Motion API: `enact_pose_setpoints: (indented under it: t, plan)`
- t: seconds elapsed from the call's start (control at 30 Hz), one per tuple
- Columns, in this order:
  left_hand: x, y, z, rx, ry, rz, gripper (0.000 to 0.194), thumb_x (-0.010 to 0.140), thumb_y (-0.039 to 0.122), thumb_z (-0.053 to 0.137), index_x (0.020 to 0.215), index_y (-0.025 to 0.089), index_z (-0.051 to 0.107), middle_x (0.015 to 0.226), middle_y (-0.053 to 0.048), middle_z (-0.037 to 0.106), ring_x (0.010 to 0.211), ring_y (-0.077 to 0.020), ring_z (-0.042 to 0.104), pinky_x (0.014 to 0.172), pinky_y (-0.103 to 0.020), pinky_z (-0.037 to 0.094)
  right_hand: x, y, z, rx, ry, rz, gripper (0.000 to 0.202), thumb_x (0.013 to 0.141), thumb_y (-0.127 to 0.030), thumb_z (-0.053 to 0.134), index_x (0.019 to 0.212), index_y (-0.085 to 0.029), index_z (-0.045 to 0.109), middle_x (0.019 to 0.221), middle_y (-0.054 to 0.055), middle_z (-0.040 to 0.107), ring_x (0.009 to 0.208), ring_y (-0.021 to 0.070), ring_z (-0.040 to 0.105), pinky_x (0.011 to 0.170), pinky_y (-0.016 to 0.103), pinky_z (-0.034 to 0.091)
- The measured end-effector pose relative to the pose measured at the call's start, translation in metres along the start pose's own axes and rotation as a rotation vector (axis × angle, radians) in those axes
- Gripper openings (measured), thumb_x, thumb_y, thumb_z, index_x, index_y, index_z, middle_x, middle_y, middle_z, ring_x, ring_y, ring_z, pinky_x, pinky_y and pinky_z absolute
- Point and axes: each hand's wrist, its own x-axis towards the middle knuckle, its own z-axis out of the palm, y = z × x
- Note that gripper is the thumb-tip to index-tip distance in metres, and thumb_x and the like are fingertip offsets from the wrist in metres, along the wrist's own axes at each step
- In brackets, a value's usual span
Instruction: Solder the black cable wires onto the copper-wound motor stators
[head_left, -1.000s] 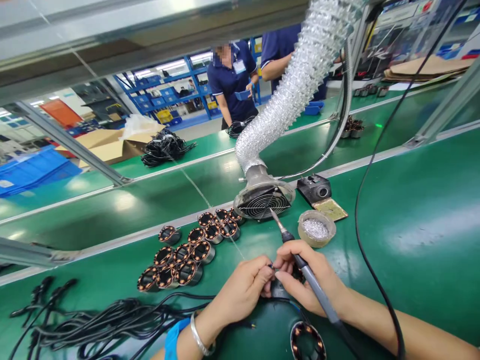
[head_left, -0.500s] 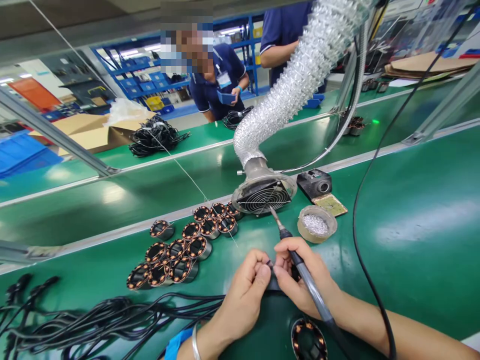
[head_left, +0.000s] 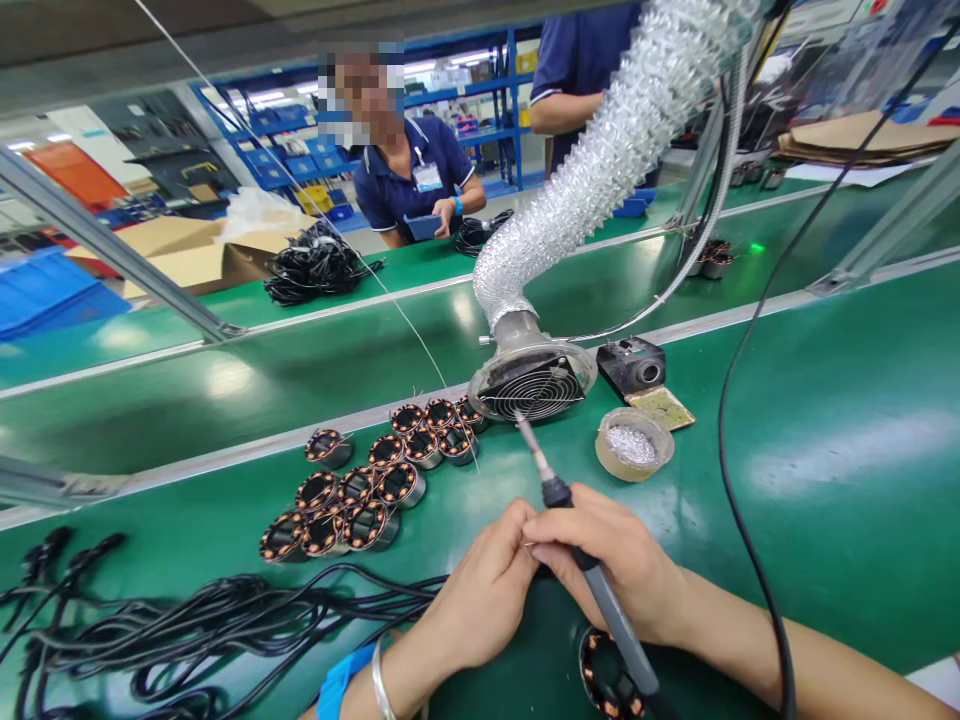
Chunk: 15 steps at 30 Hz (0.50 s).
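Observation:
My right hand (head_left: 630, 565) is closed around a soldering iron (head_left: 611, 600), its tip pointing up and away toward the round fan grille (head_left: 536, 393) of a fume extractor. My left hand (head_left: 487, 580) is pinched shut, its fingertips meeting those of my right. A thin light strand shows between the fingertips, but what the left fingers hold is mostly hidden. Below my right hand lies a motor stator (head_left: 596, 685) with copper windings, partly covered by the iron. Black cables (head_left: 360, 600) run from the left toward my left wrist.
Several copper-wound stators (head_left: 367, 525) stand grouped left of the extractor. A round tub (head_left: 634, 450) of silvery bits sits beside an iron stand (head_left: 637, 368) and sponge tray (head_left: 664, 408). A silver duct (head_left: 570, 190) hangs overhead. Across the bench a person (head_left: 416, 170) holds a blue bin.
My right hand has turned, swinging the iron's tip left and up. My fingertips have come closer together, covering the small dark piece visible before. The person opposite has lowered the blue bin.

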Motion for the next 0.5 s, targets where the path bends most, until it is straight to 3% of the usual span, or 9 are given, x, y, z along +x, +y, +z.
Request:
enact_pose_setpoints:
  t: [0.07, 0.23, 0.5]
  plan:
    - [0.000, 0.006, -0.001, 0.047, -0.023, -0.004, 0.027, 0.099, 0.042, 0.040, 0.086, 0.021, 0.049, 0.080, 0.001, 0.056, 0.075, -0.0174, 0.049, 0.069, -0.029, 0.037, 0.001, 0.004, -0.002, 0.033, -0.034, -0.005, 0.027, 0.090, -0.008, 0.049, 0.111, -0.024, 0.057, 0.080, 0.001, 0.066, 0.066, 0.0150, 0.058, 0.061, 0.027, 0.051]
    - [0.002, 0.017, -0.008, 0.214, 0.031, 0.029, 0.022, 0.097, 0.033, 0.046, 0.079, 0.020, 0.048, 0.073, 0.003, 0.052, 0.069, -0.0152, 0.045, 0.065, -0.028, 0.032, 0.004, 0.019, -0.012, 0.030, 0.023, 0.064, 0.027, 0.090, -0.009, 0.053, 0.112, -0.024, 0.055, 0.082, 0.001, 0.067, 0.071, 0.0141, 0.063, 0.065, 0.026, 0.053]
    - [0.005, 0.014, -0.014, 0.170, -0.017, -0.015, 0.023, 0.098, 0.034, 0.045, 0.079, 0.021, 0.048, 0.066, 0.006, 0.048, 0.063, -0.0132, 0.042, 0.061, -0.026, 0.029, 0.004, 0.030, -0.016, 0.018, -0.046, -0.015, 0.034, 0.089, -0.008, 0.056, 0.119, -0.023, 0.053, 0.082, 0.001, 0.068, 0.072, 0.0141, 0.063, 0.065, 0.025, 0.054]
